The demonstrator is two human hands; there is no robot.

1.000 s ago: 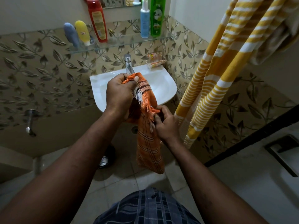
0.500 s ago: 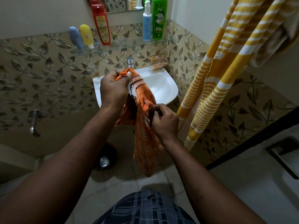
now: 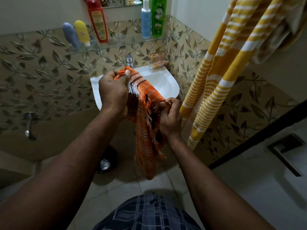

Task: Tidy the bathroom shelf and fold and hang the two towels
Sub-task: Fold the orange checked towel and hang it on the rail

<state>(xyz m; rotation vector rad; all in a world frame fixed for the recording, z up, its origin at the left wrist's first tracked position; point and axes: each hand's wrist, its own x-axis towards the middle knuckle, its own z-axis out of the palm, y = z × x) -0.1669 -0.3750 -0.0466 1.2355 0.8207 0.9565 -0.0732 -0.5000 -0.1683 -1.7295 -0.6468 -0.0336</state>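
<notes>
Both hands grip the orange towel (image 3: 146, 130) before the sink (image 3: 166, 83): left hand (image 3: 113, 93) clutches its fringed top, right hand (image 3: 169, 118) apparently pinches an edge lower down.

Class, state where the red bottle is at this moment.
Head view, upper middle: the red bottle stands on the glass shelf above the sink, just right of the yellow tube.

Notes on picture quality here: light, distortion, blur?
Head view: dim overall, the floor in shadow, the white sink brightest. Head view: wide-angle bending curves the tiling's lower edge at left. Head view: the orange towel, left hand and right hand look sharp, with no motion blur.
</notes>
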